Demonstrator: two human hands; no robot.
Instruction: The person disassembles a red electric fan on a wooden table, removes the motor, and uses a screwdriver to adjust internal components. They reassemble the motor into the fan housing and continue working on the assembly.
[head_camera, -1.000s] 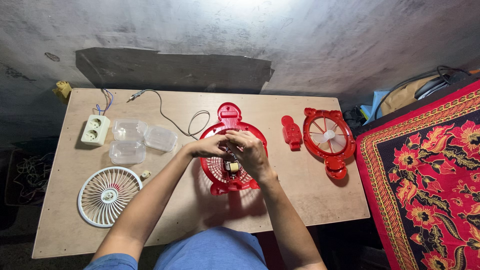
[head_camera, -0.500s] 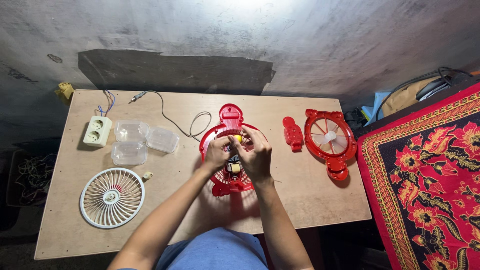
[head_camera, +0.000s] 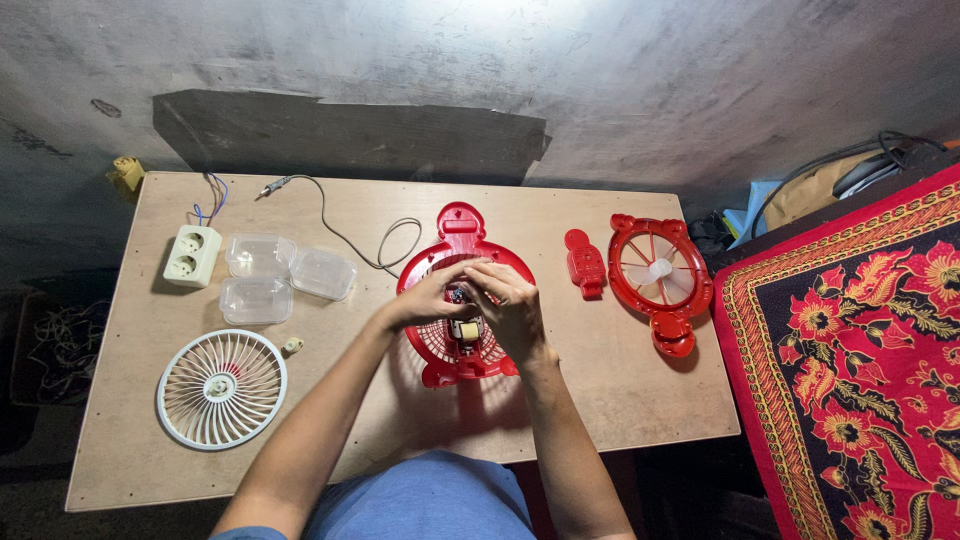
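A red fan rear housing (head_camera: 461, 222) with a round grille lies flat in the middle of the wooden table (head_camera: 600, 380). At its hub sits a small motor (head_camera: 466, 331) with a cream and metal body. My left hand (head_camera: 425, 298) and my right hand (head_camera: 517, 312) meet over the hub, fingertips pinched together on the upper part of the motor. The fingers hide the motor's top and what lies between them.
A white round fan grille (head_camera: 222, 388) lies front left, with a small cream part (head_camera: 292, 346) beside it. Three clear plastic boxes (head_camera: 258, 256) and a cream power socket (head_camera: 192, 255) lie at the left. A grey cable (head_camera: 372, 246) runs behind them. A red front frame with blades (head_camera: 660, 270) and a small red piece (head_camera: 583, 263) lie to the right. A red patterned cloth (head_camera: 860, 360) lies beyond the table edge.
My hands have drawn closer together over the hub, and the fingertips now touch above the motor. The fan housing has stayed in place.
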